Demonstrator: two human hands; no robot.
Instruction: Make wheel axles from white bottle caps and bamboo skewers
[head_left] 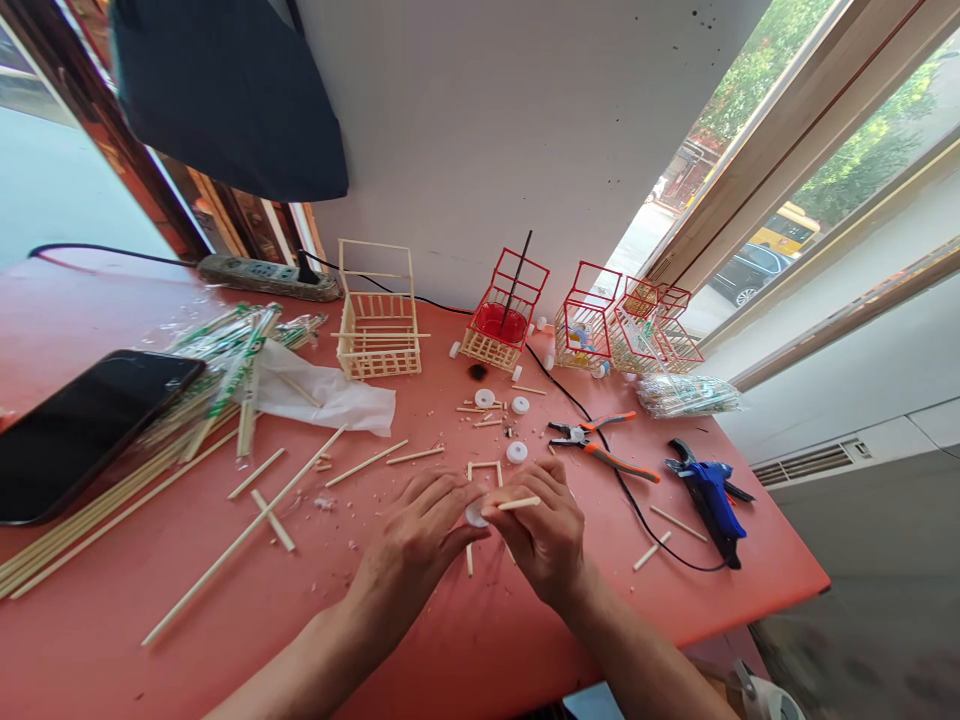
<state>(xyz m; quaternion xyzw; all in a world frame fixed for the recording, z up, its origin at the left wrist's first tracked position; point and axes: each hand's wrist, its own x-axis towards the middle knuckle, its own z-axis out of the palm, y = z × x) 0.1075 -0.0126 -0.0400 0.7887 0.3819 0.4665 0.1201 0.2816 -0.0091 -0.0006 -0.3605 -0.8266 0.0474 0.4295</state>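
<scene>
My left hand (416, 530) is closed, with a white round plastic cap (475, 515) pinched at its fingertips. In my right hand (547, 535) a short wooden stick (521, 503) is gripped, its near end meeting or very close to the cap; the fingers hide the exact contact. Beneath both hands a U-shaped frame of thin sticks (484, 465) lies on the red table (315, 610). Just beyond it sit three more white caps, one near (517, 453), one further right (520, 405) and one further left (484, 399).
Pliers (592, 440) and a blue glue gun (712, 500) with a black cord lie right. Small stick carts (379, 335) line the wall, some red-topped (499, 320). Left are a phone (97, 430), wrapped chopsticks (232, 370), a long stick (240, 540) and a power strip (266, 277).
</scene>
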